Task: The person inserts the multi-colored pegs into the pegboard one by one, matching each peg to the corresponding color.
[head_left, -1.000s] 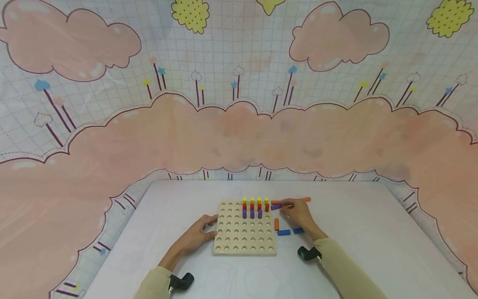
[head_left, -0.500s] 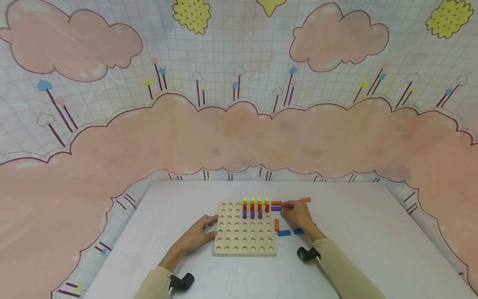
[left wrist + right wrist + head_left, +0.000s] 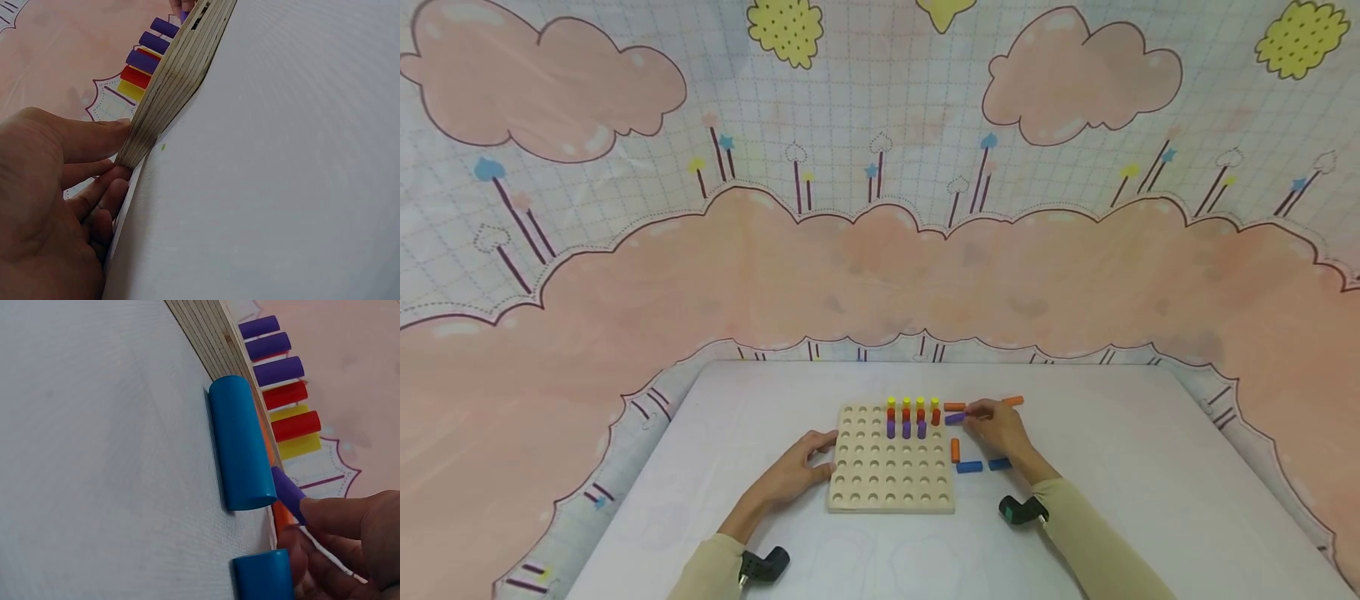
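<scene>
A square wooden pegboard [image 3: 860,472] with rows of round holes lies on the white table. My left hand [image 3: 795,471] rests against its left edge, thumb and fingertips touching the side, as the left wrist view also shows. Beyond the board's right edge, my right hand [image 3: 1000,429] pinches one end of a purple peg [image 3: 288,488] between thumb and fingers. The peg slants, its free end pointing at the board. Standing in the back rows of the board are several yellow pegs [image 3: 921,402], several red pegs [image 3: 906,415] and three purple pegs [image 3: 906,430].
Right of the board lie loose orange pegs, one behind the held peg, another orange peg [image 3: 1012,401] farther right, and an upright-lying orange peg [image 3: 955,451] nearer. Two blue pegs, a left one [image 3: 970,467] and a right one [image 3: 1000,464], lie close under my right forearm.
The purple peg in my right hand shifts slightly towards me, turns level, then slants again. My right hand stays almost in place; my left hand and the board do not move.
</scene>
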### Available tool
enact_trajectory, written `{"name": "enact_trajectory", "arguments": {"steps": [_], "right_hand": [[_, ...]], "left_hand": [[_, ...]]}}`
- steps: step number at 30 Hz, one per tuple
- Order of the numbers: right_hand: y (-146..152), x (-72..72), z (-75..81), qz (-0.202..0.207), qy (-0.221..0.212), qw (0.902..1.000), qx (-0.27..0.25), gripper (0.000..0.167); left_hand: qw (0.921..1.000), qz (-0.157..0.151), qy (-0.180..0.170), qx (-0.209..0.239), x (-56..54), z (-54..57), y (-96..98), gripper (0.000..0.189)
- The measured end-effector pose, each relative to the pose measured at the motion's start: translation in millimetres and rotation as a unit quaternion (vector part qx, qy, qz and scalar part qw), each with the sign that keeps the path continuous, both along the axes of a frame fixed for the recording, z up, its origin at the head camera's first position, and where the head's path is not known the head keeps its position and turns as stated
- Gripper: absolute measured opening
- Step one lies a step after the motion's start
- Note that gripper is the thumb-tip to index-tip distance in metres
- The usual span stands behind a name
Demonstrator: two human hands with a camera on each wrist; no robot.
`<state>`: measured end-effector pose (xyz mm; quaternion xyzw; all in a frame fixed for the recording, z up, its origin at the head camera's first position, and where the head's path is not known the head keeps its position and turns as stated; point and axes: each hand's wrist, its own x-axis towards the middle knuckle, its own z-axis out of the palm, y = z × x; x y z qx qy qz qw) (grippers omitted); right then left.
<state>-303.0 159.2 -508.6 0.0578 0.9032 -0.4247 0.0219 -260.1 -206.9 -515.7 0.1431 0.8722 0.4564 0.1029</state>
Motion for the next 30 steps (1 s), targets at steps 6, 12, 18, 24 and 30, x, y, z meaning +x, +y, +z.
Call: {"name": "enact_trajectory", "arguments": {"steps": [6,12,18,24,30], "right_hand": [[3,1.3,0.8,0.008,0.011,0.9992,-0.039,0.022],[8,2.5,4.6,-0.002,0.019,0.9959,-0.088,0.024],[11,9.0,13.0,0.005,0.039,0.9948,-0.094,0.026],[9,18.1,21.6,0.014,0.058,0.9933,-0.099,0.026],[3,26.8,30.6,0.024,0.075,0.9910,-0.108,0.029]], "left_hand": [[1.0000,0.007,-0.004,0.005,-0.8,-0.6,0.6,0.055],[1.0000,0.009,0.000,0.004,-1.3,-1.7,0.5,0.055],[1.0000,0.006,0.003,0.002,-1.2,-2.3,-0.1,0.055],[1.0000,0.005,0.004,-0.005,-1.1,-2.2,-0.5,0.056],[1.0000,0.000,0.005,-0.006,0.0,-1.4,-2.1,0.056]]}}
